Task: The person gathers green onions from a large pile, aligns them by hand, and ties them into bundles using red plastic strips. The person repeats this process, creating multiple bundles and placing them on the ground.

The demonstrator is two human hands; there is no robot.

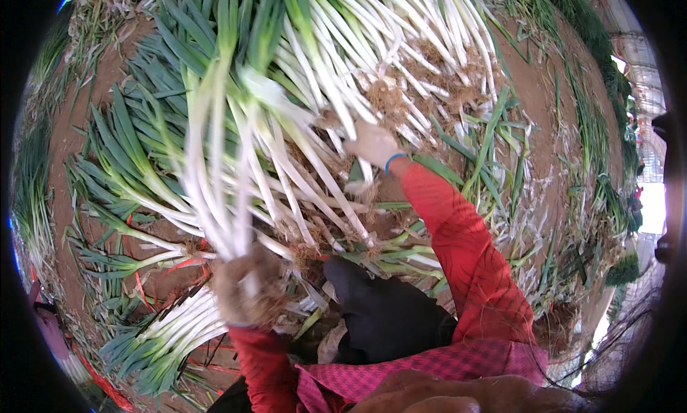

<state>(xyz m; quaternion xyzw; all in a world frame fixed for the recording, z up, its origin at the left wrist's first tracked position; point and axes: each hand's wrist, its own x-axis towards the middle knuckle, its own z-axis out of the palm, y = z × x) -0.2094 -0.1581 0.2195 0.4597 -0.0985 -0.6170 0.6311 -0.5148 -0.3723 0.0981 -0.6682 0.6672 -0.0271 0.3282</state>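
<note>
My left hand [249, 289], blurred by motion, is closed around the root ends of several long white-stalked green onions [206, 198]. Their green leaves point away from me. Over the heap of green onions [333, 43], my right hand [375, 144], with a blue band at the wrist, has its fingers curled on a white stalk [341, 110]. That stalk shows above the fingers, and a white root end shows below them. Brown, soil-covered roots [389, 99] lie around this hand. Beside my left wrist rests a bundle of green onions [185, 327].
Red ties [185, 264] lie on the soil at the left. Stripped leaves and peelings [499, 198] litter the ground at the right. More green onions [35, 209] line the far left. My dark-clad knee [392, 311] is between my arms. A person's sleeve [51, 327] shows at the left rim.
</note>
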